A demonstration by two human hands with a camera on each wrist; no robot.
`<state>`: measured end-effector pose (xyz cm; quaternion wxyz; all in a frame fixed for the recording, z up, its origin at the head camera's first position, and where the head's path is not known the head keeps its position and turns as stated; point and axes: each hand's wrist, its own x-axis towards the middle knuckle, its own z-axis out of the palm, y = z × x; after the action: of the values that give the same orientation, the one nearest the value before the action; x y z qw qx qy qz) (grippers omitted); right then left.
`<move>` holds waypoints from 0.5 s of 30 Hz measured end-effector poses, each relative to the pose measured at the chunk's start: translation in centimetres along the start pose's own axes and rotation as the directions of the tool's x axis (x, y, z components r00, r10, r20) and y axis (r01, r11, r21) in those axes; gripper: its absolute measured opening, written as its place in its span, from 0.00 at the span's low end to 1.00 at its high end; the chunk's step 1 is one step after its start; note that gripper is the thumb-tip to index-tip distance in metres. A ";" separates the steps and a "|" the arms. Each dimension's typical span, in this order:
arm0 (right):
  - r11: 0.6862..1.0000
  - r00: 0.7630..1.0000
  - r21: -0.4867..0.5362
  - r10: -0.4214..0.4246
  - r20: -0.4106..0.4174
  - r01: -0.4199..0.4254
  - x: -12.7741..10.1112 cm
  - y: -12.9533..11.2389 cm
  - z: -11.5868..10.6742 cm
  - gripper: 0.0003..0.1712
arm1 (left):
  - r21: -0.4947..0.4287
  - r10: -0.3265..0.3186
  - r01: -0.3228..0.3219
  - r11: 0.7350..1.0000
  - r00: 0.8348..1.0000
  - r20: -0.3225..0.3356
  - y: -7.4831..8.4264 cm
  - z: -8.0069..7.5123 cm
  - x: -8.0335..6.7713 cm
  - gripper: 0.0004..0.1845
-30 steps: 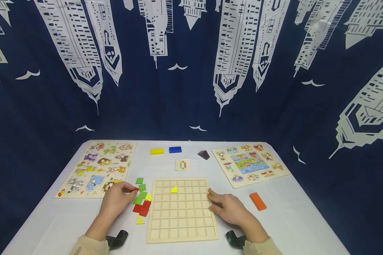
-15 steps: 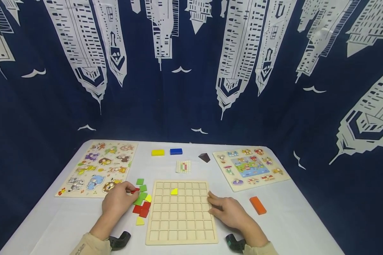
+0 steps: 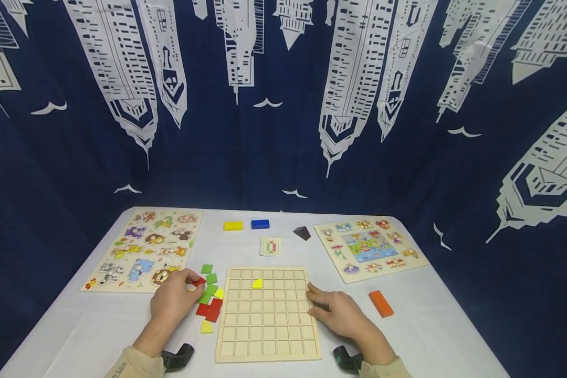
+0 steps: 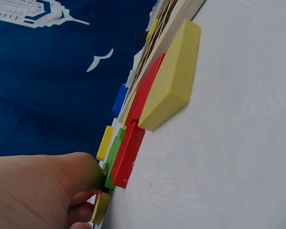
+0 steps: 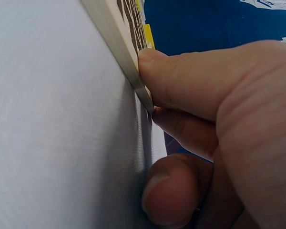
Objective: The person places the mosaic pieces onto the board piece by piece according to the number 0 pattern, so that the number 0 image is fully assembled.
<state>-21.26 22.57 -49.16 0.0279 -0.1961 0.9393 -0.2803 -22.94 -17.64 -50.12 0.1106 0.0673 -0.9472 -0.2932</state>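
Note:
My left hand (image 3: 174,298) pinches a red tile (image 3: 199,282) between thumb and fingers at the left of the loose pieces. Beside it lie green tiles (image 3: 211,278), red tiles (image 3: 212,311) and yellow pieces (image 3: 207,327). In the left wrist view a yellow piece (image 4: 101,208) shows by the fingertips, which are partly hidden. My right hand (image 3: 337,312) grips the right edge of the wooden grid board (image 3: 269,332), thumb on its top edge and a finger against its side. One yellow piece with a rounded corner (image 3: 257,283) sits in an upper cell.
An animal puzzle board (image 3: 146,247) lies at the left, another puzzle board (image 3: 370,249) at the right. Behind the grid stand a pattern card (image 3: 271,247), a yellow block (image 3: 233,226), a blue block (image 3: 260,224) and a dark prism (image 3: 302,233). An orange block (image 3: 381,304) lies right.
The head view has tilted slightly. My left hand has stayed almost in place with the red tile at its fingertips. My right hand keeps to the board's edge.

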 end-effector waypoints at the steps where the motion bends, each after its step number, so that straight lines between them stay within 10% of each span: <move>1: 1.000 1.000 0.001 0.002 0.001 -0.002 0.0 0.0 0.0 0.27 | 0.000 0.001 -0.001 1.000 1.000 -0.001 0.0 0.1 0.0 0.10; 15: 1.000 1.000 -0.011 -0.002 0.000 0.002 -0.2 0.0 0.0 0.27 | -0.002 0.004 -0.004 1.000 1.000 -0.017 0.2 0.0 -0.3 0.11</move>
<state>-21.09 22.68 -49.20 0.0267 -0.1970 0.9407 -0.2750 -22.67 -17.39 -50.02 0.1192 0.0676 -0.9462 -0.2932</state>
